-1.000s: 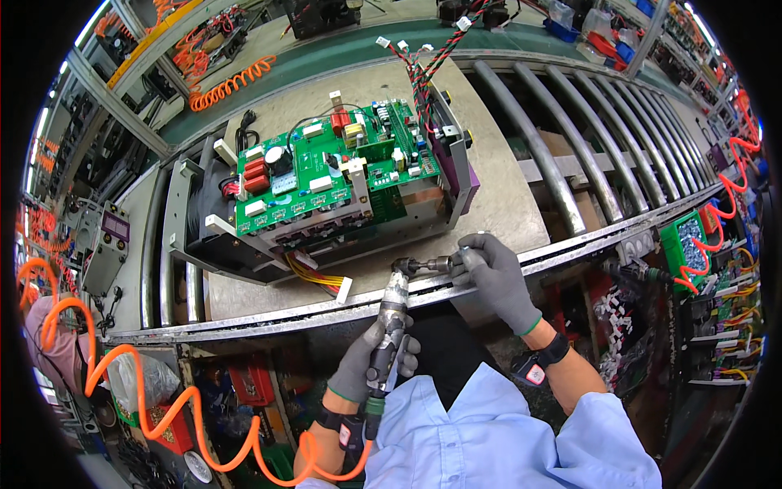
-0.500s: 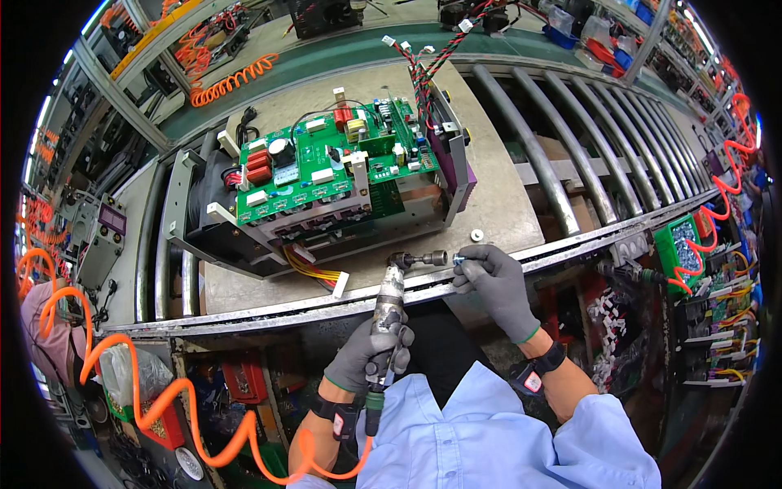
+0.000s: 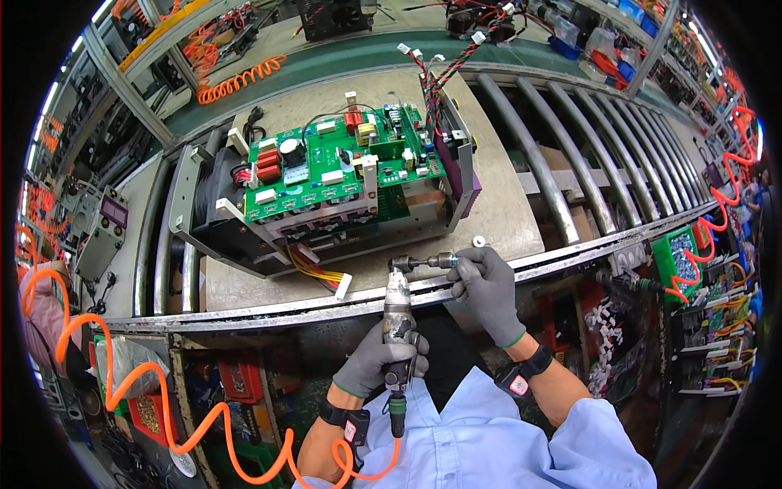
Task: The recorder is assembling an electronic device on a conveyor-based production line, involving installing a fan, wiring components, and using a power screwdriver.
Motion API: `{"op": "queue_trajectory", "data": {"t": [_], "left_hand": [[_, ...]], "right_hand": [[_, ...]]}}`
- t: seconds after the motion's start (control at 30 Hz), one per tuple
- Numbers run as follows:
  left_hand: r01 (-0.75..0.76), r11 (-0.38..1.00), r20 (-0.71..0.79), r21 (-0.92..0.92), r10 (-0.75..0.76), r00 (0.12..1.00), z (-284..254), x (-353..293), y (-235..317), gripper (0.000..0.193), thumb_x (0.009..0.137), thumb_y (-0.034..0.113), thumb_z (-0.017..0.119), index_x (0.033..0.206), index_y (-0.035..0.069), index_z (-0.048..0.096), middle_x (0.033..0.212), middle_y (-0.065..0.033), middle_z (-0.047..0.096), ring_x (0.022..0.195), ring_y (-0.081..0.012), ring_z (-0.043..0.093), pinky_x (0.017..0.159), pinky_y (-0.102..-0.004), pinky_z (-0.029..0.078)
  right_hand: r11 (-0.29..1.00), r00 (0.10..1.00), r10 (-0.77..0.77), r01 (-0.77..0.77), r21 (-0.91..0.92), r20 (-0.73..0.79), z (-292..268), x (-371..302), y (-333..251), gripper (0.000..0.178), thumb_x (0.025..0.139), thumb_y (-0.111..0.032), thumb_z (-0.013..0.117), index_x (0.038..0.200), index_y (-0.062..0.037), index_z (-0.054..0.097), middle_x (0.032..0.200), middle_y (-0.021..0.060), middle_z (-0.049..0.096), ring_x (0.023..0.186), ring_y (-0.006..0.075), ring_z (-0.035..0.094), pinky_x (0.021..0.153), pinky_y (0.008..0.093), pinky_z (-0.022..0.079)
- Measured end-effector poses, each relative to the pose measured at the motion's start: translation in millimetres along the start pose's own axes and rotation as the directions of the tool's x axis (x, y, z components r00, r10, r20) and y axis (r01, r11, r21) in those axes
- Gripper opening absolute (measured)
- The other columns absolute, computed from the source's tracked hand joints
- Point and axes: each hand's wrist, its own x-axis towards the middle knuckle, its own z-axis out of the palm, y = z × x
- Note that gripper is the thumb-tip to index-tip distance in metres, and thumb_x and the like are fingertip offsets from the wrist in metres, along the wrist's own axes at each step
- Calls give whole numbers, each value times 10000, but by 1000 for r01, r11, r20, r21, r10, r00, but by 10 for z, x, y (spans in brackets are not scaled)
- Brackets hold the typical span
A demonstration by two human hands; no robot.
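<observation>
My gloved left hand is closed round the body of an air ratchet wrench, its head pointing away from me. An extension with a socket reaches from that head to the right. My gloved right hand pinches a small bolt at the socket's mouth; fingers and socket hide most of the bolt. Just beyond stands an open power unit with a green circuit board on top. Its yellow and red wires end in a white connector near the front edge. A small white ring lies beyond my right hand.
An orange coiled air hose runs from the wrench to the left. The unit rests on a board across a roller conveyor. Green bin with small hardware at right; red bins at lower left.
My right hand has brought the bolt from a small gap up to the socket's mouth. The wrench has shifted slightly right, and the whole view has moved a little.
</observation>
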Motion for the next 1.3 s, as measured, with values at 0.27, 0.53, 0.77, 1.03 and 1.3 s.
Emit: {"op": "queue_trajectory", "data": {"t": [0.27,0.53,0.77,1.03,1.3], "left_hand": [[-41,998,-19,50,42,999,152,-4,36,378,820,118,729,1124,56,513,916,-101,639,721,-198,694,662,-365,601],[-155,976,-133,153,176,975,228,60,150,298,891,131,740,1088,-21,578,752,-119,696,634,-181,702,591,-299,583],[-235,963,-227,135,261,938,337,199,197,261,908,128,718,1073,-27,588,783,-155,721,573,-149,669,489,-254,514],[-281,956,-231,84,293,928,323,393,259,380,889,79,717,1167,13,466,914,-112,659,713,-208,732,610,-334,610],[-259,957,-223,131,284,933,260,569,242,319,876,83,733,1070,22,488,865,-76,632,679,-191,728,569,-306,578]], "right_hand": [[1000,998,11,-11,6,-60,64,67,-6,226,1033,-196,663,1151,-6,632,868,70,703,628,68,616,545,223,503],[654,817,-567,370,-660,-104,65,666,-272,928,748,-174,892,1513,39,412,1239,175,608,1087,245,653,892,359,559],[756,747,-626,511,-409,-225,405,964,-115,1134,712,-79,888,1632,-17,227,1318,188,593,1112,297,675,935,369,556],[526,679,-727,452,-721,-105,192,1118,34,469,796,-217,884,1157,-43,641,871,124,756,770,286,761,685,381,580],[483,626,-774,489,-726,-93,230,1112,-13,323,808,-205,866,1008,-23,688,764,119,747,688,252,758,626,369,564]]}}
